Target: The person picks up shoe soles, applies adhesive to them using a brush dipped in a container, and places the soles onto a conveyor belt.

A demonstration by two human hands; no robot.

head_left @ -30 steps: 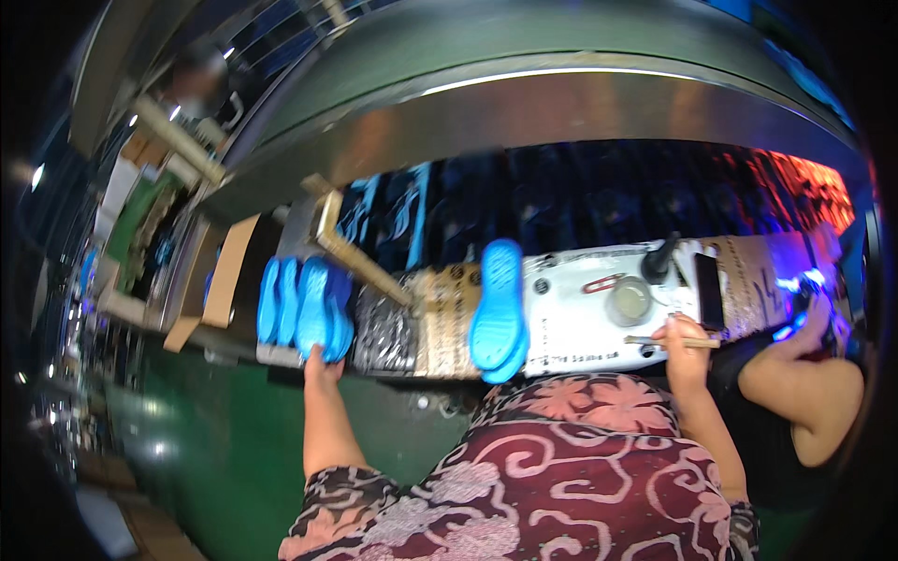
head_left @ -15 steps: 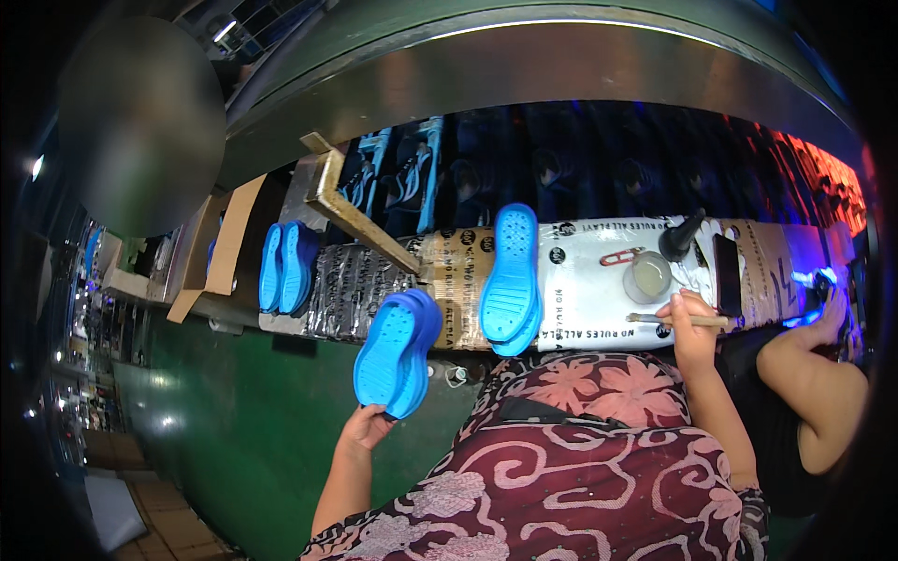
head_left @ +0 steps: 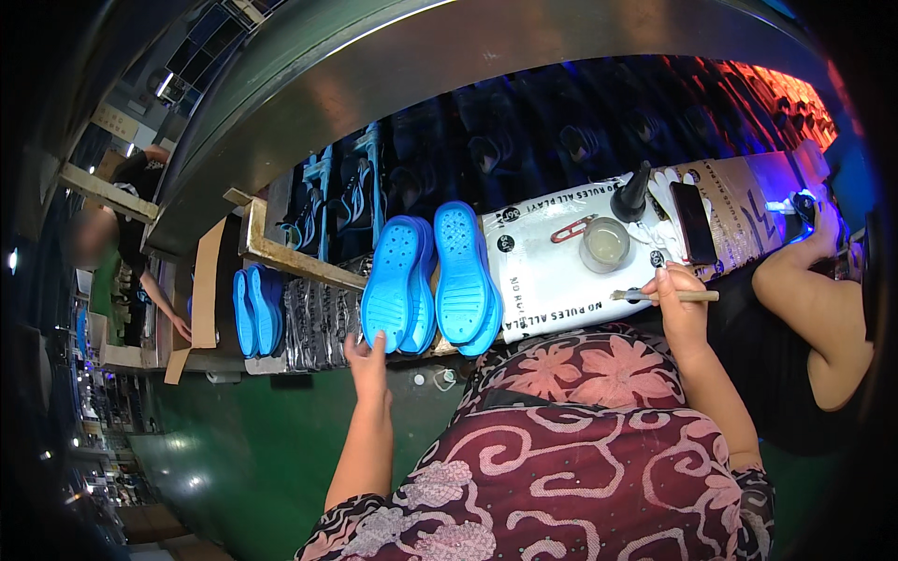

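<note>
Two pairs of blue shoe soles lie side by side on the bench, each pair stacked slightly offset. My left hand [head_left: 367, 366] is at the near end of the left pair [head_left: 398, 280], thumb touching its edge and fingers apart. Close beside it is the right pair [head_left: 460, 271]. My right hand [head_left: 681, 304] grips a wooden-handled brush [head_left: 697, 295], its tip pointing left over the white wrapped surface [head_left: 543, 257]. Beyond that hand stands a clear cup [head_left: 605, 245] of pale liquid.
Behind the cup are a black cone-shaped bottle [head_left: 632, 194], a red clip-like item [head_left: 571, 230] and a dark phone-like slab [head_left: 692, 222]. More blue soles [head_left: 257, 309] lie at left, past a wooden bar [head_left: 299, 257]. Dark shoes [head_left: 355, 192] fill the recess behind. Another person's bent limb [head_left: 804, 290] is at right.
My left hand has brought its pair of soles onto the bench beside the other pair, and its grip has loosened. The view has shifted; the right hand still holds the brush.
</note>
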